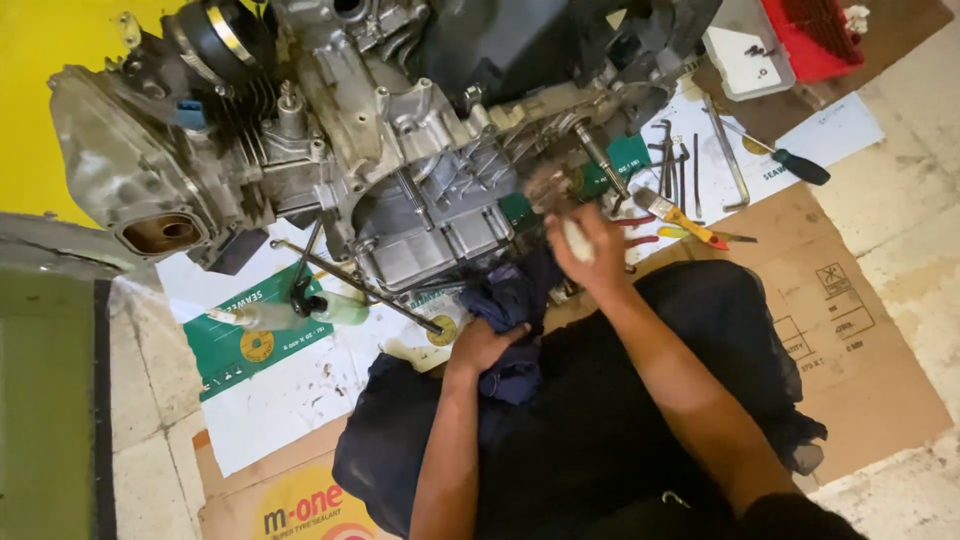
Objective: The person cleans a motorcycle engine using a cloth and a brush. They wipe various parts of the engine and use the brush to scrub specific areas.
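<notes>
Centre frame: my left hand [482, 345] grips a dark blue rag [512, 300]; my right hand [585, 250] pinches a small white piece beside the engine [400, 150]. Cleaning step, I judge; next calls for steady wiping.

A floor-level repair workshop.

I sit on a tiled floor [900, 230] with flattened cardboard [850, 340] and paper sheets spread under me. Just beyond my right hand [590, 250] stands a bare grey engine [330, 150], stripped out of its machine. To the right of that hand lie hex keys [670, 150], a brush [680, 215] and a screwdriver [790, 160], with a red parts tray [815, 35] further off. My left hand [485, 345] grips a dark rag [515, 300], close below the engine.
</notes>
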